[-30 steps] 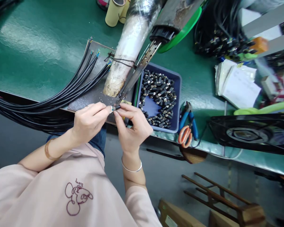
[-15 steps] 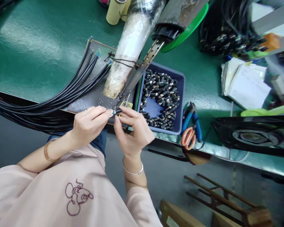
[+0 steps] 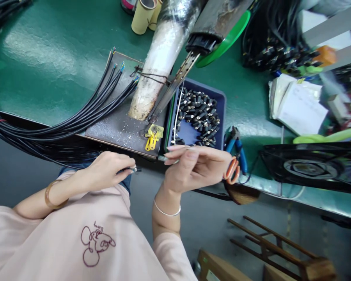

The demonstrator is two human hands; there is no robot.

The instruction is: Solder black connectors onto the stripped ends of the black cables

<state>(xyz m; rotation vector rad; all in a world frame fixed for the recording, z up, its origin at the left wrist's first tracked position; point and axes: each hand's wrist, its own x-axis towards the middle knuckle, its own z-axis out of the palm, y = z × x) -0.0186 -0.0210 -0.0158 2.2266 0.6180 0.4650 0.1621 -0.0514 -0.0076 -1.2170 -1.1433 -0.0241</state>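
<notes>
So the black connector (image 3: 138, 169) is poking out just past the fingertips of the left hand (image 3: 112, 168), off the edge of the green bench (image 3: 46, 86). The soldering iron (image 3: 179, 78) is slanting over the grey board (image 3: 117, 130), and the right hand (image 3: 197, 168) is blocking the near side of the connector tray (image 3: 189, 132). Left fingers are pinching the black cable (image 3: 124, 169); right ones are curling loosely, can't tell if they're gripping anything.

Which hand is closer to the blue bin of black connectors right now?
Right. The right hand is at the near edge of the blue bin, overlapping it in view; contact can't be told. The left hand is farther off, to the bin's left.
</notes>
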